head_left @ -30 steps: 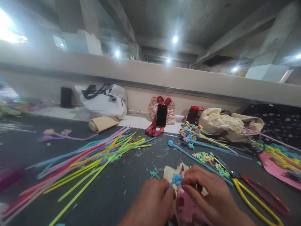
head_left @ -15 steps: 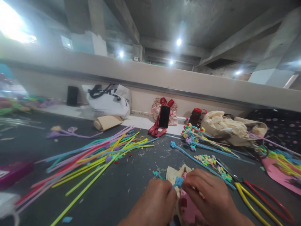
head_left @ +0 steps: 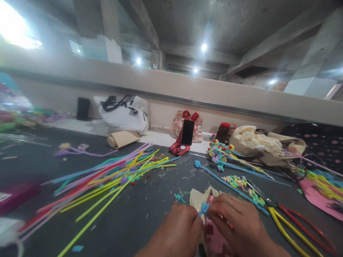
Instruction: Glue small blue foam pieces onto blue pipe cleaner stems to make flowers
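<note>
A small blue fuzzy piece (head_left: 204,208) is pinched between both hands at the bottom centre. My left hand (head_left: 178,228) holds its left side with thumb and bent fingers. From the right, my right hand (head_left: 238,221) grips it with the fingertips, which hide part of it. Beneath the hands lie a pink tool (head_left: 214,237), partly covered, and a cream cloth (head_left: 195,198). A blue pipe cleaner with a knotted tip (head_left: 197,164) lies just beyond my right hand. Small coloured clippings (head_left: 234,181) are heaped near it.
Long coloured pipe cleaners (head_left: 107,178) spread across the left. Scissors with red and yellow handles (head_left: 273,214) lie at right. Farther back are a finished-looking flower bunch (head_left: 218,153), a phone (head_left: 187,132), a white bag (head_left: 123,114) and a beige bag (head_left: 268,148).
The blue piece has shifted and turned slightly between the fingers. Both hands stay in nearly the same place.
</note>
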`<state>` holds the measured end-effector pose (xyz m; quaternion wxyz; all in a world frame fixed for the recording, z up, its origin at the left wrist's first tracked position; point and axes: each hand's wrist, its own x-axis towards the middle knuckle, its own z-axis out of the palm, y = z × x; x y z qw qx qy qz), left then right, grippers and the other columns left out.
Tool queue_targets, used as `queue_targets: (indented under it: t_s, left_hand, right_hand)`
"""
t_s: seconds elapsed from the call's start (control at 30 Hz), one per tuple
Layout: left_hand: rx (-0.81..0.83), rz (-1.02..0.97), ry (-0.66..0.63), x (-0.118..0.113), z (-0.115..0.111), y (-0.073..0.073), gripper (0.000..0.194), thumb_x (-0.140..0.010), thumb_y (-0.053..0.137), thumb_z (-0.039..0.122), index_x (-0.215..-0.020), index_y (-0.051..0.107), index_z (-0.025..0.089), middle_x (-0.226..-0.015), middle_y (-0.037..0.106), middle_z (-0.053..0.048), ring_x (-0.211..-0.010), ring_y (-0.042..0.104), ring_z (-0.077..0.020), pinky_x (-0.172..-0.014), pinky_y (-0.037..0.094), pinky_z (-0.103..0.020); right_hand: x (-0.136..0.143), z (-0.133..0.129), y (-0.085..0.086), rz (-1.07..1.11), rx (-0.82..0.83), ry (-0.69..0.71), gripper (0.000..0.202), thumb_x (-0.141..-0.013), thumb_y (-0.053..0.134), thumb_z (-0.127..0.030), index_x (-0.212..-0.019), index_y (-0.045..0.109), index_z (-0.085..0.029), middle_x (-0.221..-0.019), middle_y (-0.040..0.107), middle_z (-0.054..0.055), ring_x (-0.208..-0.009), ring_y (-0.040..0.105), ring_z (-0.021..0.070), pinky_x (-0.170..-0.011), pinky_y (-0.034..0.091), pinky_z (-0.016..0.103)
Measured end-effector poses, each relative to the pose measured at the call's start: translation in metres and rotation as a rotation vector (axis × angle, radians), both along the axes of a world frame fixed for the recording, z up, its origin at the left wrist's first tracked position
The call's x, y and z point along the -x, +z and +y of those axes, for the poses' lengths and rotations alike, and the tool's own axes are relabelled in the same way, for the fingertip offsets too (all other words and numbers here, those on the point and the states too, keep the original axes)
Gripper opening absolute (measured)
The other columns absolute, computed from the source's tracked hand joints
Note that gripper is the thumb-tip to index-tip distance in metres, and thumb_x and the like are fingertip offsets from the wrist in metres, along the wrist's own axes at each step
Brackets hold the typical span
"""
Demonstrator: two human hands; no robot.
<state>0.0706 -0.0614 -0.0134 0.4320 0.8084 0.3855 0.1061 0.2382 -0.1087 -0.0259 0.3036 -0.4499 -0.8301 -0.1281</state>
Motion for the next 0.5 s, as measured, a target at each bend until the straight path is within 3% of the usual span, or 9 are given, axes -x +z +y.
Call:
queue_targets:
  t_s: [0.5]
  left_hand:
    - [0.038, -0.009, -0.022, 0.0013, 0.0013, 0.0004, 0.032, -0.073, 0.033, 0.026, -0.051, 0.055, 0.016, -0.051, 0.059, -0.002, -0.052, 0.048, -0.012, -0.048, 0.03, -0.022]
  right_hand:
    - [0.0016, -0.001, 0.0067, -0.049, -0.063, 0.008, 0.021, -0.085, 0.043, -0.018, -0.076, 0.062, -0.019, -0.065, 0.063, 0.004, -0.062, 0.058, 0.0126, -0.056, 0.045, 0.022]
